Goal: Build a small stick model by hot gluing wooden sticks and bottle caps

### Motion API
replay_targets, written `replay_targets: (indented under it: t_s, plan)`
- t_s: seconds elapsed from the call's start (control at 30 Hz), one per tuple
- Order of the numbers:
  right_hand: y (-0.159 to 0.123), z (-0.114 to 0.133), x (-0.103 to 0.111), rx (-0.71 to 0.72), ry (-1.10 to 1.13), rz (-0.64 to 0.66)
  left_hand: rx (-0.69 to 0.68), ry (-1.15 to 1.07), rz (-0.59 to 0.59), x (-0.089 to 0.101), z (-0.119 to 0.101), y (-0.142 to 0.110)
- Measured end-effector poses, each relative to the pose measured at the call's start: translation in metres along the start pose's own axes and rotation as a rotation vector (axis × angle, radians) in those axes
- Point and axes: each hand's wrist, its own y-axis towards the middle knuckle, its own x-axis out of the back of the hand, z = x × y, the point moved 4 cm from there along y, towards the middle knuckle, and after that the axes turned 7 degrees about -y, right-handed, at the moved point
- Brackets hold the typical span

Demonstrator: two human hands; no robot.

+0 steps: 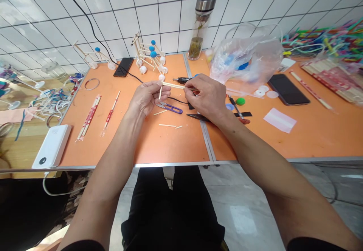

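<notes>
L grip (147, 96) & R grip (207, 95) on sticks (174, 85); wrapper print (91, 115) illegible

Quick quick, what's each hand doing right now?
Left hand: closed, pinching thin wooden sticks near where they meet.
Right hand: closed, fingertips holding the same sticks farther along.

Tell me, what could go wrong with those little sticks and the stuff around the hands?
The thin sticks pinched between the left hand and the right hand look slim, so squeezing or bending them too hard might snap one. The purple-handled snips lie close to the left hand, so a finger could get nicked. The tall bottle stands upright behind the hands; a bump might tip it over.
</notes>
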Motion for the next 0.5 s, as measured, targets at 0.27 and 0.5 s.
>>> replay_targets:
  t_s: [0.27,0.5]
  plan:
    - [0.003,-0.003,0.006,-0.018,-0.032,0.014,-0.006,0.057,0.006,0.005,-0.006,-0.001]
    - [0.003,-0.005,0.006,0.004,-0.027,-0.017,0.156,0.367,0.169,0.004,0.006,-0.006]
